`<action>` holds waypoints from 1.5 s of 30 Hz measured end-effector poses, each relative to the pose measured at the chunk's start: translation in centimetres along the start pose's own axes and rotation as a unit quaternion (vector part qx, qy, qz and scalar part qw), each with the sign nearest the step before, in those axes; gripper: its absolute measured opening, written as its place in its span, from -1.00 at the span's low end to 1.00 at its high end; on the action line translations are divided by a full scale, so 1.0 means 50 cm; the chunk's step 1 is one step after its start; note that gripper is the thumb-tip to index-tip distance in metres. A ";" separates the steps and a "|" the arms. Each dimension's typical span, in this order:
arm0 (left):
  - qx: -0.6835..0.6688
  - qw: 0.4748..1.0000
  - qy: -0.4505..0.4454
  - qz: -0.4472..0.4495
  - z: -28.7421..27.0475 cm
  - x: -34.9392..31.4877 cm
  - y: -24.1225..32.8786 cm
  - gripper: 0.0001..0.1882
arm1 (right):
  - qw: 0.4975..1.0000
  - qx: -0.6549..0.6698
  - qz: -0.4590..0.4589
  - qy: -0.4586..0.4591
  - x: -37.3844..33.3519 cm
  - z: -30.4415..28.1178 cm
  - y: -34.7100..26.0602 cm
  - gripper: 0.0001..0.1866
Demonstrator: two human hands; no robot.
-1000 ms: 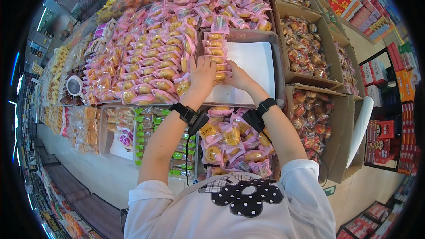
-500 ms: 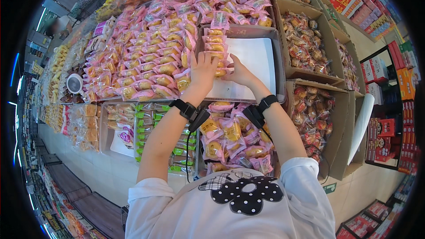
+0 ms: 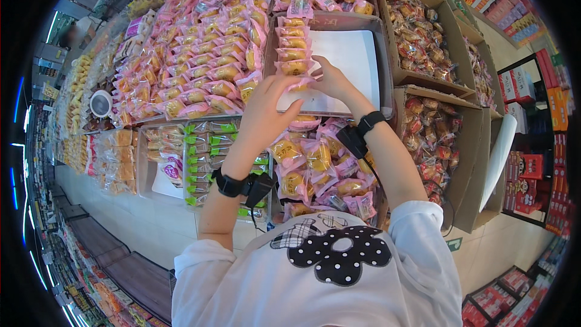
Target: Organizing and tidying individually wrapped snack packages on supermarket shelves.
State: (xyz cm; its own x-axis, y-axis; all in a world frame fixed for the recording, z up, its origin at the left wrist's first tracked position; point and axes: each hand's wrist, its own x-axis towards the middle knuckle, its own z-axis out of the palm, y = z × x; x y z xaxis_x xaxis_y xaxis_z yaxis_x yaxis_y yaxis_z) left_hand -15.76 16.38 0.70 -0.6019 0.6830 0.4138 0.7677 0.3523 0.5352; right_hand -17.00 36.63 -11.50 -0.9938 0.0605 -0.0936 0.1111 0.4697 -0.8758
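At the near end of a row of pink-wrapped cakes [image 3: 293,41], a single wrapped cake [image 3: 299,86] lies between my hands in a grey plastic tray [image 3: 384,54]. My right hand [image 3: 331,80] is curled, its thumb and fingers closed on the right end of that cake. From the other side, my left hand [image 3: 266,112] reaches over the tray's left rim. Its fingers are stretched out, with fingertips by the cake's left end and the thumb spread apart. White paper [image 3: 346,63] lines the tray's floor to the right of the row.
Heaped pink-wrapped cakes [image 3: 206,66] fill the display to the left and behind. More wrapped cakes [image 3: 318,160] lie below the tray, beside green-ended packets [image 3: 200,157]. Cardboard boxes of wrapped snacks [image 3: 417,42] stand on the right. A strapped device [image 3: 257,188] sits at my left wrist.
My left hand has drawn back toward me from the row, its thumb spreading away from the fingers. My right hand stays at the near cake. The view has shifted slightly.
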 end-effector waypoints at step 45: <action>-0.125 0.982 0.000 -0.141 0.031 -0.027 -0.034 -0.63 | 0.976 -0.177 0.086 -0.097 -0.309 0.001 -0.155 -0.57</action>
State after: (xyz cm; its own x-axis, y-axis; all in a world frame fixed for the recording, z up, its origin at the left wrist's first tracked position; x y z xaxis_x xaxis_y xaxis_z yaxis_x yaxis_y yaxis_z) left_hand -15.90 15.87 -1.92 -0.7829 0.5811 0.2223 0.4919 0.3593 0.7931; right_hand -2.50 32.04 -3.29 -0.9396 0.0133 -0.3421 0.2380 0.7437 -0.6247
